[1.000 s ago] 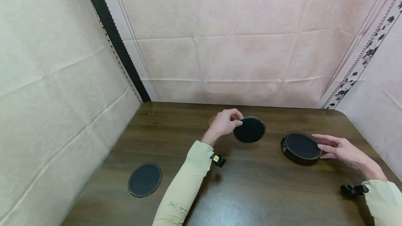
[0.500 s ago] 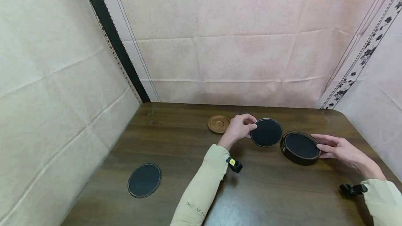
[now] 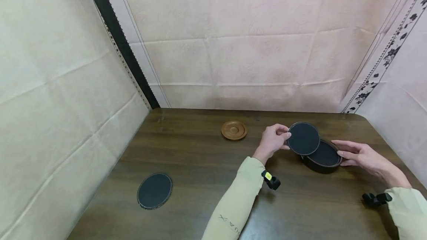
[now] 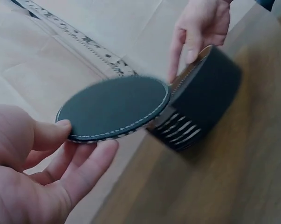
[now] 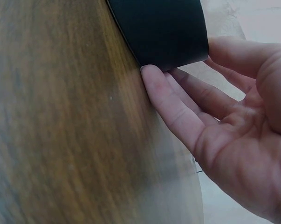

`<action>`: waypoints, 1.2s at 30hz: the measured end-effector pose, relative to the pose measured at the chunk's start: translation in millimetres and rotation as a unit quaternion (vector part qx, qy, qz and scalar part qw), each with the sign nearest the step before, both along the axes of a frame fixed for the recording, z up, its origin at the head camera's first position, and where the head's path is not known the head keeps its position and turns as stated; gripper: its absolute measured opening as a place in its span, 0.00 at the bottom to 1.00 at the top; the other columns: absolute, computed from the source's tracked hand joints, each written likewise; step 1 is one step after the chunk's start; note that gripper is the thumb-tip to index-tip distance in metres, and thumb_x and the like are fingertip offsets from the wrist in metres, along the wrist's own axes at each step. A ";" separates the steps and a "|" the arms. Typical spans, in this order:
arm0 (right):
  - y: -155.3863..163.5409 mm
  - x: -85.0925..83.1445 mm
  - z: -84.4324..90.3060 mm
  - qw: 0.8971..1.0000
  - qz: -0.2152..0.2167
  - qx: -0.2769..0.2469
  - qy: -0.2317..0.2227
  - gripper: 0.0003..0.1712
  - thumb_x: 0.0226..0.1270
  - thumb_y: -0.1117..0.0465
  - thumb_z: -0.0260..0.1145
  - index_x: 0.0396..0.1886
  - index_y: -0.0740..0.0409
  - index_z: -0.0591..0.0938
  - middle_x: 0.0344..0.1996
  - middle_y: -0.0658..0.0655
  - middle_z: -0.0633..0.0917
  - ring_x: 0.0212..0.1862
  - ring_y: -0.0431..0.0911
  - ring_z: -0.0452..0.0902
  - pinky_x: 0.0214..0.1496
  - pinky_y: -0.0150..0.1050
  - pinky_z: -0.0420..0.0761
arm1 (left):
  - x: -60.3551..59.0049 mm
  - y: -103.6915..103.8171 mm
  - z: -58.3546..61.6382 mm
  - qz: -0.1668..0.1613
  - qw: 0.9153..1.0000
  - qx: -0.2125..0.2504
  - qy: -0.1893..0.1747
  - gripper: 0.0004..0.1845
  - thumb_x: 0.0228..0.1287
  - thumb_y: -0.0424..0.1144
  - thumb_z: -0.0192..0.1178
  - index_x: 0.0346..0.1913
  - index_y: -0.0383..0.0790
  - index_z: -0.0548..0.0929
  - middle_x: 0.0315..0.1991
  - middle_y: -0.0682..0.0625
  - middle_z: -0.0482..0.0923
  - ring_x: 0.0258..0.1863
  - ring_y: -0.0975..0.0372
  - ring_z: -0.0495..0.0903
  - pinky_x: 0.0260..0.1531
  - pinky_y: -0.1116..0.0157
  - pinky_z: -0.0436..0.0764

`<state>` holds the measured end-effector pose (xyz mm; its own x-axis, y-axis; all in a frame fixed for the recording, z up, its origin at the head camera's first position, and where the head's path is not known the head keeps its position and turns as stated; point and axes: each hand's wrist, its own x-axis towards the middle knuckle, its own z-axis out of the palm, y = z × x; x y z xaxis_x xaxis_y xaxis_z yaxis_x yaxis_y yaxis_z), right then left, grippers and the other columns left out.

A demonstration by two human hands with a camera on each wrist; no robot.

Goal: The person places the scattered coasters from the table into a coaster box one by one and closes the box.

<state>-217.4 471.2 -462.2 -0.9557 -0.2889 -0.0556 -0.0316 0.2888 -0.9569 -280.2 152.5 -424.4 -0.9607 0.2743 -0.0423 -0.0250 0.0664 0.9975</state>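
Nearest the wearer, two pale sleeves: the left sleeve (image 3: 233, 205) with a black wrist device (image 3: 272, 181), the right sleeve (image 3: 409, 210) with another. At the left lies a dark round coaster (image 3: 155, 191), flat on the brown desk (image 3: 193, 169), well apart from both hands. Beyond it, at the right, the right hand (image 3: 365, 158) grips the side of a round coaster holder (image 3: 321, 166), which stands on the desk; the left-wrist view shows pale stripes on its wall. Inside is a dark disc-like surface – cannot tell whether coaster or base. The left hand (image 3: 272, 140) pinches a second, stitched coaster (image 3: 303, 138) by its edge, thumb on top, fingers beneath; it is raised and partly overlaps the holder in the head view – contact not determinable. Farther back, a ringed brown disc (image 3: 234, 130) lies flat; behind the desk hangs creased pale cloth (image 3: 250, 51).
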 end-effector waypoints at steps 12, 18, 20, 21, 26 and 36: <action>-0.9 0.3 2.8 0.999 -0.024 0.028 -0.007 0.32 0.73 0.64 0.59 0.73 0.65 0.61 0.49 0.30 0.80 0.45 0.40 0.85 0.45 0.41 0.85 | 10.6 29.1 -17.3 0.056 0.984 0.141 -0.097 0.03 0.64 0.29 0.63 0.39 0.37 0.83 0.30 0.47 0.79 0.24 0.60 0.78 0.26 0.59 0.86; -0.2 0.2 1.9 0.999 -0.021 0.032 -0.010 0.33 0.73 0.63 0.59 0.73 0.65 0.60 0.49 0.29 0.80 0.45 0.40 0.85 0.45 0.41 0.85 | 12.8 35.8 -19.7 0.046 0.986 0.122 -0.102 0.04 0.62 0.30 0.65 0.39 0.38 0.86 0.29 0.48 0.81 0.23 0.61 0.81 0.27 0.60 0.86; -0.3 -0.2 1.2 0.999 -0.021 0.032 -0.011 0.33 0.73 0.63 0.60 0.73 0.66 0.60 0.49 0.29 0.80 0.45 0.40 0.85 0.45 0.41 0.85 | 13.3 37.4 -21.9 0.045 0.988 0.107 -0.104 0.04 0.62 0.30 0.65 0.39 0.38 0.86 0.28 0.48 0.81 0.22 0.61 0.82 0.27 0.60 0.86; -0.5 -0.3 0.8 0.999 -0.023 0.031 -0.012 0.33 0.73 0.63 0.60 0.73 0.66 0.60 0.49 0.29 0.80 0.45 0.40 0.85 0.45 0.41 0.85 | 13.6 38.1 -22.9 0.045 0.989 0.098 -0.103 0.04 0.62 0.31 0.65 0.39 0.38 0.86 0.27 0.48 0.81 0.22 0.61 0.81 0.26 0.60 0.86; -1.0 -0.9 0.4 0.999 -0.024 0.031 -0.013 0.33 0.73 0.63 0.59 0.73 0.67 0.60 0.49 0.29 0.80 0.45 0.40 0.85 0.44 0.41 0.85 | 16.2 41.1 -26.0 0.050 0.993 0.049 -0.093 0.02 0.60 0.31 0.68 0.34 0.38 0.85 0.23 0.49 0.80 0.19 0.63 0.79 0.25 0.60 0.85; -2.3 0.2 -0.1 1.000 -0.010 0.016 -0.004 0.31 0.74 0.64 0.58 0.73 0.66 0.61 0.50 0.31 0.82 0.46 0.39 0.85 0.44 0.42 0.85 | 22.5 46.8 -23.9 0.049 0.994 -0.071 -0.061 0.07 0.56 0.34 0.71 0.27 0.42 0.82 0.19 0.51 0.79 0.16 0.64 0.77 0.23 0.63 0.84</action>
<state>-217.2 468.9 -462.3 -0.9609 -0.2673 -0.0728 -0.0170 0.3193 -0.9475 -257.6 199.3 -448.4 -0.9677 0.1636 -0.1919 -0.1586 0.1970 0.9675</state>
